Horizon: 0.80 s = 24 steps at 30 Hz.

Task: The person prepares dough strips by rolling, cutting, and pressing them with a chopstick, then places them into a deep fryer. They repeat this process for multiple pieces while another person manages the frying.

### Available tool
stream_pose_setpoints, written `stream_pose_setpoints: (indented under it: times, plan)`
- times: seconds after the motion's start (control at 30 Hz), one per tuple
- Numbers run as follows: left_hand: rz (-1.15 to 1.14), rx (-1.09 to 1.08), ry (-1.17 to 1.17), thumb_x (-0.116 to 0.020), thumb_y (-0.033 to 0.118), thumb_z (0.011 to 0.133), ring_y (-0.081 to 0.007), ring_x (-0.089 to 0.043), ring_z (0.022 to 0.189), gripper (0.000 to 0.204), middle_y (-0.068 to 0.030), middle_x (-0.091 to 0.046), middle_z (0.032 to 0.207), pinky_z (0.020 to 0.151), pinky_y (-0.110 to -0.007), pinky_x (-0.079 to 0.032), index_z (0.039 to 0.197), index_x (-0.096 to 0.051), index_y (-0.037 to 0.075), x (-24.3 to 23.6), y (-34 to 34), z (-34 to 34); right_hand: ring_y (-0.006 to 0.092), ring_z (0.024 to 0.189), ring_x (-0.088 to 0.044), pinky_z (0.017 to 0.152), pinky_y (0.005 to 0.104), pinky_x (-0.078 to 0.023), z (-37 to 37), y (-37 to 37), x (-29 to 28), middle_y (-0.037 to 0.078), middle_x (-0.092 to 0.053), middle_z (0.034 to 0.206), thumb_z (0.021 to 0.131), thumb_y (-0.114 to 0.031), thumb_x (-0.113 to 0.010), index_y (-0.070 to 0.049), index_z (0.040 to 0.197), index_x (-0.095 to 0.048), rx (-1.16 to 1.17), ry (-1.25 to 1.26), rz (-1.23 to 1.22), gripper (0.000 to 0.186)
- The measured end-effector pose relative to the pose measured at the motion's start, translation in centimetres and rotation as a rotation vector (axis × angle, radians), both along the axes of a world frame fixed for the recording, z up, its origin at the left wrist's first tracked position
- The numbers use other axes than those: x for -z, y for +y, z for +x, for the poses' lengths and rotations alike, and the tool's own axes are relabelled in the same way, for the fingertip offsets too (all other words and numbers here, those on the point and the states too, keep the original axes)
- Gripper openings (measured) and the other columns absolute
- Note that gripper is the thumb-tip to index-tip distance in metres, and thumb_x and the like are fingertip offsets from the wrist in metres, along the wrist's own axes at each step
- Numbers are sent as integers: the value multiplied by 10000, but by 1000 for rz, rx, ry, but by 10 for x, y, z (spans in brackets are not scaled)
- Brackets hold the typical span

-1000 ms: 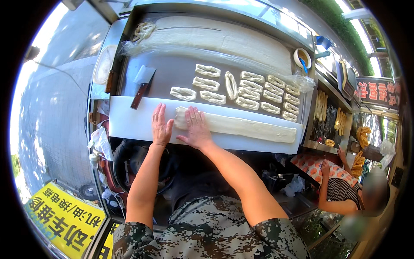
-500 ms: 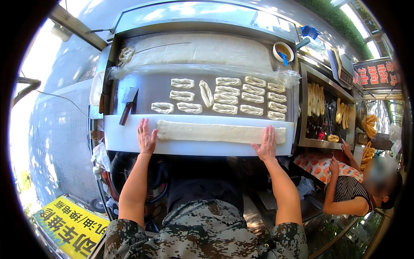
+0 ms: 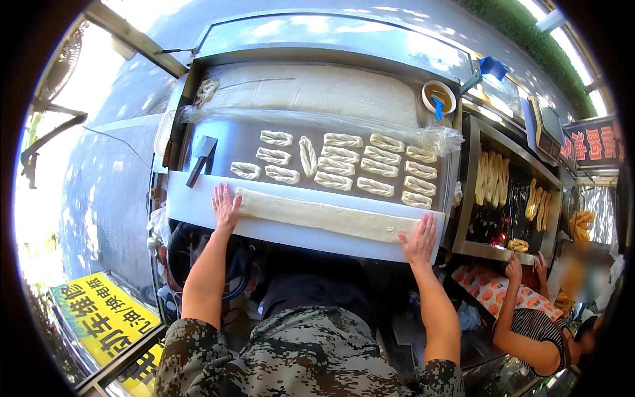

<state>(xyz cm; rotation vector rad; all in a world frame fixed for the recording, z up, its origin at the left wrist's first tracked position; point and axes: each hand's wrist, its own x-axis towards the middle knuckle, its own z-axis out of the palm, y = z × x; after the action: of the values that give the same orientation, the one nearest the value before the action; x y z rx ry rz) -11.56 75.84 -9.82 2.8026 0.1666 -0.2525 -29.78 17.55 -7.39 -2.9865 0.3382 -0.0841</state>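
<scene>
A long flat strip of pale dough [image 3: 324,215] stretches across a white board [image 3: 192,205] in front of me. My left hand [image 3: 227,207] lies on the board at the strip's left end, its fingers extended and holding nothing. At the other end, my right hand [image 3: 419,239] rests flat on the dough with fingers outstretched, hiding part of it. Beyond the board, several twisted dough pieces [image 3: 339,153] lie in rows on a metal tray [image 3: 228,142]. A cleaver [image 3: 202,159] sits left of them, its dark handle reaching over the board.
Behind the twists, a big dough slab [image 3: 317,86] lies partly under clear plastic film [image 3: 297,120]. A bowl [image 3: 439,97] holding a blue-handled tool stands far right. Further right, a metal-edged fryer [image 3: 483,250] holds fried dough sticks [image 3: 493,175], with another person [image 3: 529,331] beside it.
The whole view has tilted. My right hand has shifted slightly toward the strip's right end, while my left stays by the left end. The other person's hands have moved lower, at the fryer's near edge.
</scene>
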Motion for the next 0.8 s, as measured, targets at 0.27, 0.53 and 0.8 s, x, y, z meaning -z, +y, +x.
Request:
stream_pose_setpoints:
  times: [0.27, 0.53, 0.8]
  plan:
    - [8, -57, 22, -420, 625, 929, -314, -51, 1515, 835, -135, -137, 1631, 1201, -495, -13, 1554, -222, 110, -8, -13, -1, 448, 1458, -168, 1166, 576, -148, -26, 16, -4, 263, -189, 1577, 881, -738, -427, 32, 1521, -201, -6, -18, 57, 1026]
    - [-196, -192, -291, -707, 141, 816, -365, -481, 1257, 453, -197, -544, 1307, 1060, -411, -400, 1231, -566, 28, -39, -27, 31, 406, 1349, -384, 1120, 479, -311, -17, 44, -36, 239, -418, 1438, 966, -294, -563, 26, 1328, -469, 72, -367, 353, 492]
    - [-297, -185, -451, -711, 208, 794, -373, -374, 1351, 612, -228, -486, 1360, 1107, -422, -339, 1333, -486, 24, -65, -5, 267, 352, 1015, -604, 830, 424, -513, -56, 67, -38, 188, -592, 1171, 876, -70, -609, 33, 1050, -612, 423, -179, 387, 202]
